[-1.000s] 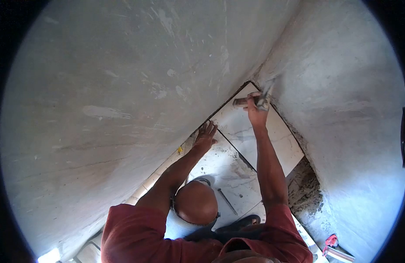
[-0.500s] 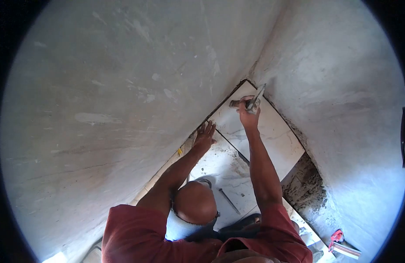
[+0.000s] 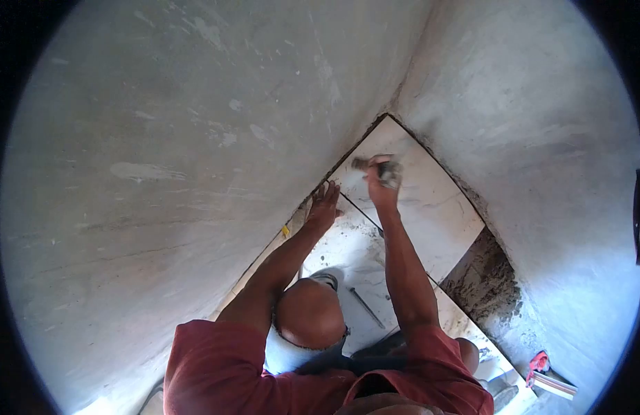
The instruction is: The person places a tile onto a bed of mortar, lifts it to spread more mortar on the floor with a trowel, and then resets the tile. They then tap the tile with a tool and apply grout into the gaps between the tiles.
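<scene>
My right hand is wrapped round a trowel, blurred by motion, above a pale marbled tile in the corner. The trowel's handle end points left. My left hand lies with fingers spread near the wall, at the joint between the corner tile and a nearer tile specked with mortar. A dark narrow gap runs between these two tiles.
Grey plastered walls meet at the corner. Rough mortar shows right of the tiles. A long metal tool lies beside my knee. A red item is at the lower right.
My right hand and the trowel have moved slightly left and toward me, and the blade no longer shows clearly. My left hand stays about where it was.
</scene>
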A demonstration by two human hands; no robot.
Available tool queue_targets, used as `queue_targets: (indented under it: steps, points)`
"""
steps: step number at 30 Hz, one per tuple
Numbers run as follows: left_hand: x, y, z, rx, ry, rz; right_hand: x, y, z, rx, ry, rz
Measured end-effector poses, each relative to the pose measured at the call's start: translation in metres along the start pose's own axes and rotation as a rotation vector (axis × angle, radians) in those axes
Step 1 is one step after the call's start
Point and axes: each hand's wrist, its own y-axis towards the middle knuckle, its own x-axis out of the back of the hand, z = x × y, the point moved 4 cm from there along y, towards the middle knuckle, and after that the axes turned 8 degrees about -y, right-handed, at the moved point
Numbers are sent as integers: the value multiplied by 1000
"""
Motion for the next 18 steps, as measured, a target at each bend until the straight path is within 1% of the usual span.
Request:
queue_targets:
  steps: [1,3,4,5,7,8,9,11,12,13,14,15,16,17,18]
  points:
    - [3,5,-1,-1,14,-10,2,3,2,10,1,-9]
    - [8,10,-3,-5,7,3,3,9,8,-60,-9,9]
    - [7,6,-3,15,-11,30,7,8,10,-197,-77,92]
    - [9,13,-1,15,-8,24,2,10,15,-191,-75,94]
    - [4,7,-2,50,27,89,0,-8,28,-15,206,-122]
    - [5,3,-5,52,23,96,1,-8,11,104,80,-48]
    - [3,5,-3,51,23,93,1,-7,1,110,79,-55]
    - [7,13,-3,35,35,81,-2,0,-10,2,-56,31]
    - [7,12,-4,40,41,90,0,1,-5,-50,-71,45]
    - [5,10,-2,51,42,102,-3,-3,11,-52,-72,46]
    - [5,13,0,55,40,102,-7,-8,33,-59,87,-38]
    - [3,11,1,36,19,71,-7,-17,41,-80,241,-123]
    - [1,7,-1,14,0,37,-6,-21,23,-92,236,-124]
    - [1,5,-2,9,0,36,-8,-18,1,-14,149,-57]
    - [3,6,-3,19,-6,59,-12,-12,11,72,64,4]
